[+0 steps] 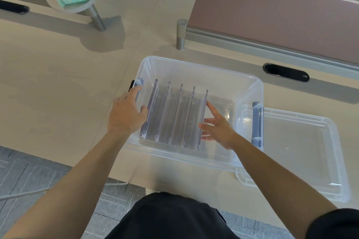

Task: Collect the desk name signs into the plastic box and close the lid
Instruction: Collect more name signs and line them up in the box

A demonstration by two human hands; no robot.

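Head view looks down on a pale desk (58, 87) where a clear plastic box (196, 68) sits near the front edge, open at the top. Five clear desk name signs (174, 116) stand upright on edge in a row across the box's floor, filling its left and middle part and leaving the floor by the right wall bare; packed side by side like this they probably take the least room and stay below the rim so the lid can seat. The left hand (126, 114) rests over the box's left wall, fingers spread, thumb lying against the leftmost sign, likely steadying both box and row. The right hand (219, 130) reaches into the box from the front, fingers loosely spread, its index fingertip touching the top edge of the rightmost sign, apparently nudging the row upright; neither hand pinches anything. The lid (299, 153) lies flat on the desk just beside the box's right wall, partly tucked behind it and overhanging the front edge, close at hand for closing. No other signs show on the desk, so collecting seems finished and the lid is not yet on.
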